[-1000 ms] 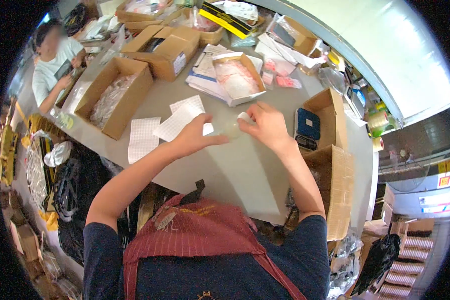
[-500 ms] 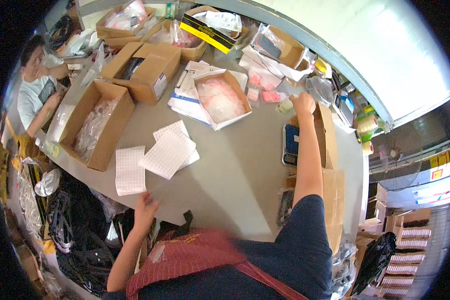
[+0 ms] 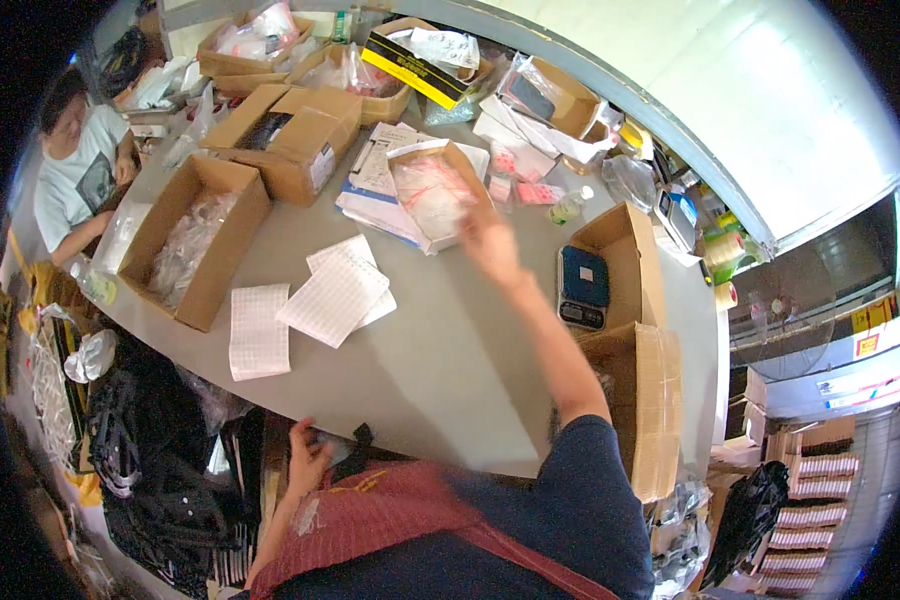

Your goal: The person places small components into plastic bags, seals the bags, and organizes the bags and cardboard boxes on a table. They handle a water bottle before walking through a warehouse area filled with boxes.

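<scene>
My right hand [image 3: 490, 240] is smeared by motion at the near right corner of a shallow carton [image 3: 428, 242]. Inside that carton lie clear plastic bags [image 3: 435, 192] with red marks. Whether the fingers hold anything does not show. At the table's front edge, close to the apron [image 3: 390, 510], is my left hand [image 3: 308, 460], its fingers loosely bent and apart with nothing plainly in them. White gridded sheets [image 3: 335, 300] lie on the grey table [image 3: 430, 370] beyond it. A small bottle with pale green contents [image 3: 571, 205] stands right of the carton.
Long brown boxes [image 3: 135, 255] with plastic bags stand at the left. A digital scale [image 3: 582, 285] sits by open cartons [image 3: 650, 400] on the right. Pink-red packets [image 3: 538, 194] lie behind. Another person [image 3: 85, 170] sits at the far left. Black bags [image 3: 150, 470] fill the lower left.
My right hand has swung left from beside the small bottle to the shallow carton, uncovering the bottle and scale. My left hand has drawn back slightly toward my body.
</scene>
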